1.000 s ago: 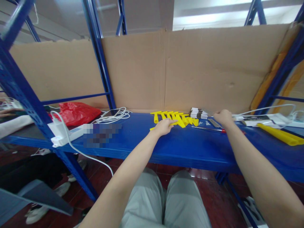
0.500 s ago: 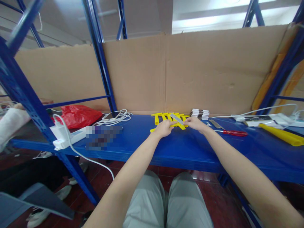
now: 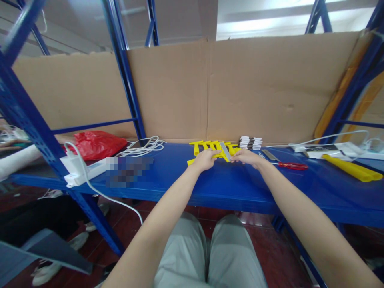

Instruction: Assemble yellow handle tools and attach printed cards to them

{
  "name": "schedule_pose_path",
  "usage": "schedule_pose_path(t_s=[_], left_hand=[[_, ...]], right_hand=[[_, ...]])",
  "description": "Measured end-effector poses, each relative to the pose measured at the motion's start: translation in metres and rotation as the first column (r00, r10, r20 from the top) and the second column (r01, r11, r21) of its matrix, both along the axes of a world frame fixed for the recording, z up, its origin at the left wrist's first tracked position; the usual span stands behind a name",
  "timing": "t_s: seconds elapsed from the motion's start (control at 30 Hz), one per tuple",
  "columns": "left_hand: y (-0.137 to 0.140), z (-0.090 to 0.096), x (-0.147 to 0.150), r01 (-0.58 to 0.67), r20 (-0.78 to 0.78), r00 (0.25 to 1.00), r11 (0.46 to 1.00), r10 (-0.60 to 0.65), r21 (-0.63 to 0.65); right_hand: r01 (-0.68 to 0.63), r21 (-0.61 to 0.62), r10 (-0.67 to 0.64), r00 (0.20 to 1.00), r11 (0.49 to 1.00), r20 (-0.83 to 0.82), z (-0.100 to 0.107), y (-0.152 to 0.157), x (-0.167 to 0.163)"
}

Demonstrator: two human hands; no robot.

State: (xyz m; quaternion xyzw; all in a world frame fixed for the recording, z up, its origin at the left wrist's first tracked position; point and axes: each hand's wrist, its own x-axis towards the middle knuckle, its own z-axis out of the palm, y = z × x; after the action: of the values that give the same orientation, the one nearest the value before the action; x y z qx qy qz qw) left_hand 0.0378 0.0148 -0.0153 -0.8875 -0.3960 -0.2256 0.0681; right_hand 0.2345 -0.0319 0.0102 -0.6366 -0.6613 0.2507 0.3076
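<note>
My left hand (image 3: 205, 160) is closed around a yellow T-shaped plastic handle (image 3: 224, 156), low over the blue shelf. A flat grey metal strip (image 3: 225, 151) lies slantwise across the front of that handle. My right hand (image 3: 247, 157) pinches at the strip's lower right end, its fingertips touching the strip and the yellow edge. Right behind both hands stands a row of similar yellow T-shaped handles (image 3: 196, 148), partly hidden by my fingers. Another yellow end (image 3: 191, 162) shows beside my left wrist.
Behind my right hand is a stack of small white packs (image 3: 250, 143). A red-handled screwdriver (image 3: 292, 165), a grey metal bar (image 3: 269, 155) and yellow tubes (image 3: 351, 168) lie to the right. Leftward are a white power strip (image 3: 93, 170), cables (image 3: 144, 148) and a red bag (image 3: 97, 144).
The grey strip has swung to a steeper slant, with my right hand shifting slightly toward my left one. The camera view has moved a little.
</note>
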Motion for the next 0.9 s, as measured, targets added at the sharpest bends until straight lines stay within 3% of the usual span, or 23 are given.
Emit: schedule_pose_path(t_s=[0.53, 0.9], left_hand=[[-0.0015, 0.0005, 0.0008, 0.009, 0.01, 1.0, 1.0, -0.009, -0.022], [-0.0078, 0.003, 0.0022, 0.03, -0.026, 0.999, 0.999, -0.031, -0.026]], right_hand=[[0.01, -0.097, -0.008, 1.0, 0.995, 0.021, 0.0067, -0.0073, -0.0041], [-0.03, -0.057, 0.028, 0.999, 0.998, -0.025, 0.0033, -0.004, -0.0044]])
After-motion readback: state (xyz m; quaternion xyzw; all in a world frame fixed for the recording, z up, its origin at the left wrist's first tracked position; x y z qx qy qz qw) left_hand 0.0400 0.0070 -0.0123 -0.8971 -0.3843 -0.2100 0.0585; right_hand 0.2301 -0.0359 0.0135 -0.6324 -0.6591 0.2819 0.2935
